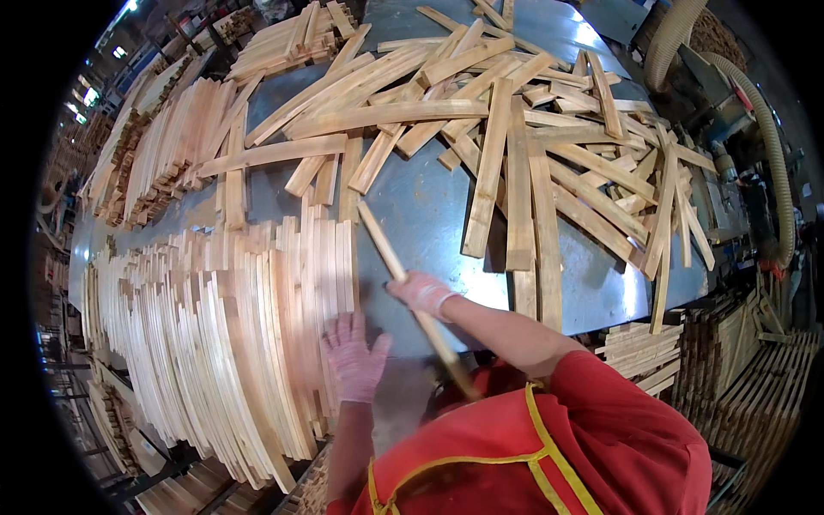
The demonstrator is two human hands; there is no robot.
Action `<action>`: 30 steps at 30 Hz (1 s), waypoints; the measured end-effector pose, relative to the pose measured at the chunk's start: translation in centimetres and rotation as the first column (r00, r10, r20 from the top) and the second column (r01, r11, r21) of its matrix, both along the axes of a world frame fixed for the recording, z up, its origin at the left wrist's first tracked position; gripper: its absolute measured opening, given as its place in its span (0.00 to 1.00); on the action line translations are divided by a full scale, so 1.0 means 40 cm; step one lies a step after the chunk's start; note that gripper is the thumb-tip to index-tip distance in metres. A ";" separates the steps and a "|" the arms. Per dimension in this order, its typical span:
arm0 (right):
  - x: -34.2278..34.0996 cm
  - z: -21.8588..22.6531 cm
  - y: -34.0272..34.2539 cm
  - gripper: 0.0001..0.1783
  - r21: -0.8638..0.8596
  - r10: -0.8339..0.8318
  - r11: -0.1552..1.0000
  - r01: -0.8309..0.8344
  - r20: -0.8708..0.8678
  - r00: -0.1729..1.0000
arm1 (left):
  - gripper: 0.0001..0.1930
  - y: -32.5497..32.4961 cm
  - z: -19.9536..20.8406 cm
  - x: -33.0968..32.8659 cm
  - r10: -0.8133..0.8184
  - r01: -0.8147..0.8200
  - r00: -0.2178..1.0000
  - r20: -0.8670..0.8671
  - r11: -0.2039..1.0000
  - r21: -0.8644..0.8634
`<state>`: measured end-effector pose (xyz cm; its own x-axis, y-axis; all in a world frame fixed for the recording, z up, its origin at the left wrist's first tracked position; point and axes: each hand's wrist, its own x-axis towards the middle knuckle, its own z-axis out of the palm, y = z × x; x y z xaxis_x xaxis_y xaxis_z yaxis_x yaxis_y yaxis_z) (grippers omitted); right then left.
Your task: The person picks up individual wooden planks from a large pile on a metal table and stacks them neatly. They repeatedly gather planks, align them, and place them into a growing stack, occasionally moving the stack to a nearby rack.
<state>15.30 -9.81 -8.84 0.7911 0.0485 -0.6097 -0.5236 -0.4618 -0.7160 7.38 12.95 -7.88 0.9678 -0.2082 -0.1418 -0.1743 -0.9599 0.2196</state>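
Observation:
My right hand [419, 292], in a thin pinkish glove, grips a wooden strip [378, 237] around its middle. The strip slants over the metal table from the loose wood toward my body, and its near end is blurred. My left hand [355, 357], gloved the same way, lies flat with its fingers apart at the right-hand side of a long row of wooden strips [245, 352]. These strips stand close together side by side, their far ends uneven. Whether the left palm presses on the outermost strip, I cannot tell.
A loose heap of wooden strips [493, 112] covers the far part of the metal table [412, 193]. Stacked strips [184, 142] lie at the far left. Ribbed hoses [777, 172] and machinery stand at right, above more stacked wood [738, 360].

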 end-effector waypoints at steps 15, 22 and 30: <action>0.036 0.182 -0.534 0.39 -0.766 0.093 0.571 0.296 0.419 0.903 | 0.46 -0.133 0.009 0.014 0.024 -0.078 0.988 0.152 0.929 0.362; -0.213 0.200 -0.699 0.53 -0.278 -0.190 0.893 0.354 0.481 0.856 | 0.44 -0.404 -0.038 0.094 -0.156 0.165 0.983 0.095 0.981 -0.104; -0.416 0.038 -0.676 0.56 -0.236 -0.524 0.771 0.591 0.292 0.800 | 0.50 -0.600 -0.060 0.207 -0.117 0.119 0.981 -0.157 0.993 0.002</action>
<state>-1.34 -36.87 -7.31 0.7235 -0.5975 -0.3458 -0.6193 -0.3404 -0.7075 15.68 -11.03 -10.27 0.9022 -0.3167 -0.2928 -0.2505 -0.9374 0.2420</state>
